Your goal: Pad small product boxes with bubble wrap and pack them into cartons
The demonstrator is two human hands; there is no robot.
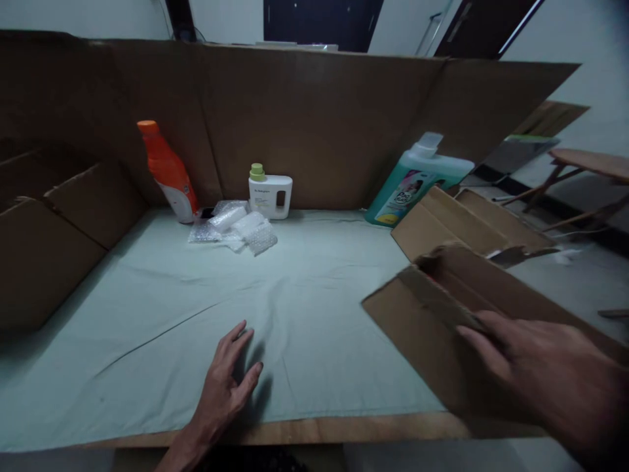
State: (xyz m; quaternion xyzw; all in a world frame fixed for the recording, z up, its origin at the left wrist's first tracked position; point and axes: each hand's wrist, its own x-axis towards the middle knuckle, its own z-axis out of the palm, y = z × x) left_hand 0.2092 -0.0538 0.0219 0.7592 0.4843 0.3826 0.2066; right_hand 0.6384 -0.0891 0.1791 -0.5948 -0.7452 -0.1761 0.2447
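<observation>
Where the right hand point(540, 360) grips: closed on the rim of the near carton point(417, 334), thumb outside, fingers reaching over the edge, and the hand is a little blurred.
Near carton: open at the top, here at the person's right, by the front corner of the table, its left corner jutting over the pale green cloth point(319, 288).
Left hand point(226, 383): nothing in it, fingers loosely parted, low over the cloth with a shadow beside it; whether it touches, I can't tell.
Second carton point(437, 226): just behind the near one, flaps up, overlapping the foot of the teal bottle point(417, 180).
Teal bottle: big, clear-capped, slanting to the right in this view, in front of the cardboard screen point(314, 124).
White bottle point(270, 200): green cap, handle on its right, standing at the back near the middle.
Bubble wrap point(238, 226): crumpled pieces lying between the white bottle and the orange bottle point(170, 170).
Orange bottle: white toward its base, slanting left.
Left-hand box point(54, 249): brown cardboard, filling the far left side.
</observation>
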